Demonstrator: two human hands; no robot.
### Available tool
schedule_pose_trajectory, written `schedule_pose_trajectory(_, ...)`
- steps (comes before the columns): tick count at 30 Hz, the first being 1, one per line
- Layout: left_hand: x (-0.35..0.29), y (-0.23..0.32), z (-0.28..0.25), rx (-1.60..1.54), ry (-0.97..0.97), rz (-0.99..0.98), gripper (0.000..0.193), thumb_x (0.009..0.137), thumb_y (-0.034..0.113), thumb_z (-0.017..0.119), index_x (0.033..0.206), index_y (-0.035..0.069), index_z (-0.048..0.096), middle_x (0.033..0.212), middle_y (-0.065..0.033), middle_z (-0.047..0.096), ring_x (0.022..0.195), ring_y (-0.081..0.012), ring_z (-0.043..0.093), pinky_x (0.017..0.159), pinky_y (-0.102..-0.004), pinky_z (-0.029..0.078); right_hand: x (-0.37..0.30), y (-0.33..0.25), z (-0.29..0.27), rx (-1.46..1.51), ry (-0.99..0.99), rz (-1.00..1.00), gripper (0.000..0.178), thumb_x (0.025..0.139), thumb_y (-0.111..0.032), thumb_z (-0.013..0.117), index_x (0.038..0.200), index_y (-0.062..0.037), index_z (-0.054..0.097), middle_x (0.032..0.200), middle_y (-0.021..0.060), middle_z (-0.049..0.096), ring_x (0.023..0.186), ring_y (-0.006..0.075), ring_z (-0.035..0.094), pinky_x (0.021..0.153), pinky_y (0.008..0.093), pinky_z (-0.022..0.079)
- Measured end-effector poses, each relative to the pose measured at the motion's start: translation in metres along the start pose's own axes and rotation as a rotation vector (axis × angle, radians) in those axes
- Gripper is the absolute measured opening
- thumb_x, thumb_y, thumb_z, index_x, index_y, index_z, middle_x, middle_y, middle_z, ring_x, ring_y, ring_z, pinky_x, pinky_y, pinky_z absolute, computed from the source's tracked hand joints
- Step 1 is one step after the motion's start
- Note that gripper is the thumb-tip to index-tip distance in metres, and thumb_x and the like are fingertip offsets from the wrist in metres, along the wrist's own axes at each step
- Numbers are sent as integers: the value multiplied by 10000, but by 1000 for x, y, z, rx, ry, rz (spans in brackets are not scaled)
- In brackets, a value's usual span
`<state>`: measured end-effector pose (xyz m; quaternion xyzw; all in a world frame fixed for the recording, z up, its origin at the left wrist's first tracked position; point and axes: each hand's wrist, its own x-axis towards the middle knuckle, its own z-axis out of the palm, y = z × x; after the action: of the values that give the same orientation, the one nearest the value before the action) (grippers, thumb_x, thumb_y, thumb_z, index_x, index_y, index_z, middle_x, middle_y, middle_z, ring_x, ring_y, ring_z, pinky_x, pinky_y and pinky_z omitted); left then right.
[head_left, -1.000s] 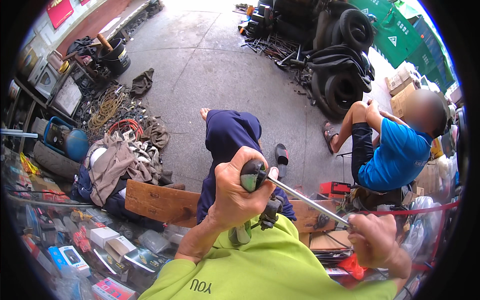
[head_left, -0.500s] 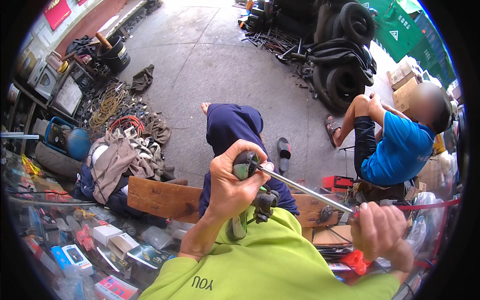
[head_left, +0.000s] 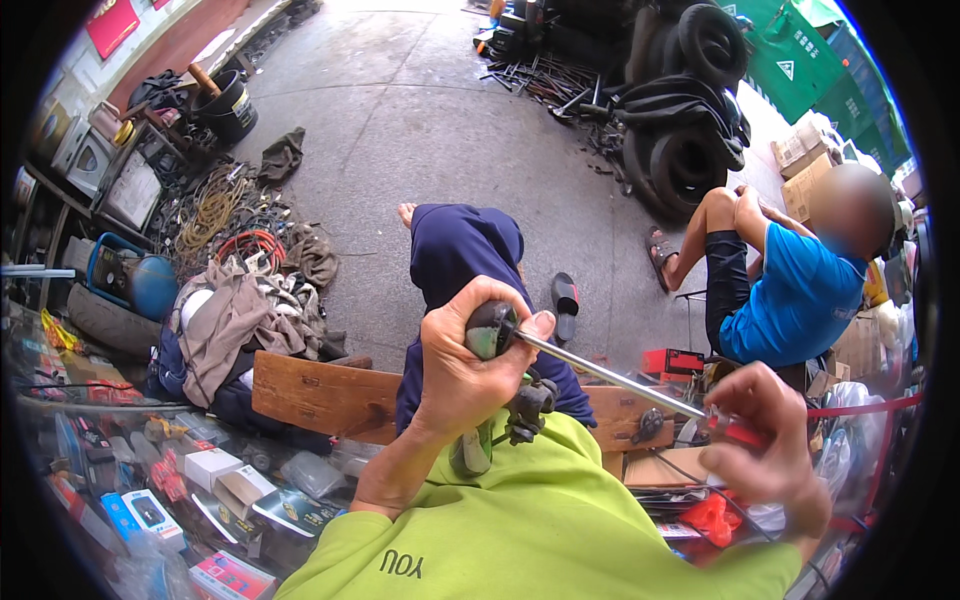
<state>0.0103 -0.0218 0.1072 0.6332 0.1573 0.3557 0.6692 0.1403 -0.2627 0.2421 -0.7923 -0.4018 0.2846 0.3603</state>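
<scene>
Hands are gripping a rod (head_left: pixel 610 377) end to end: left hand (head_left: pixel 462 365) clenching its knob (head_left: pixel 492 329), right hand (head_left: pixel 765 445) pinching the lower-right tip.

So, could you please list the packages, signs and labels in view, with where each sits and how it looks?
Small boxes: lower left, flat retail packs in white, blue, black and pink.
Cardboard boxes: upper right, brown, stacked.
Red sign: top left wall, tilted rectangle.
Green panel: top right, with a white triangle mark.
Red box: on the ground beside the seated person, small and oblong.
</scene>
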Motion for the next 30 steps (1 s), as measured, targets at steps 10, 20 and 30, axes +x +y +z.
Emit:
schedule_pose_trajectory(10, 0, 1, -5, 7, 20, 3, 140, 864, -12, 748, 875, 32, 615, 656, 6, 624, 601, -38, 610, 544, -190, 486, 4, 4, 6, -539, 59, -517, 254, 916, -163, 712, 986, 70, 638, 684, 80, 637, 478, 131, 534, 432, 280, 386)
schedule_pose_trajectory(20, 1, 0, -6, -64, 29, -41, 133, 860, -20, 744, 877, 23, 620, 674, 1, 627, 613, -42, 612, 550, -195, 494, 7, 0, 7, -633, 179, -562, 295, 856, -141, 775, 1016, 44, 610, 762, 88, 648, 581, 133, 584, 501, 277, 431)
schedule_pose_trajectory(30, -4, 2, -4, -19, 26, -7, 125, 864, -10, 741, 867, 29, 623, 669, 2, 626, 609, -42, 608, 554, -194, 492, 17, -11, -17, -86, -128, 83, 234, 913, -170, 716, 959, 41, 624, 687, 67, 624, 526, 94, 547, 483, 244, 401)
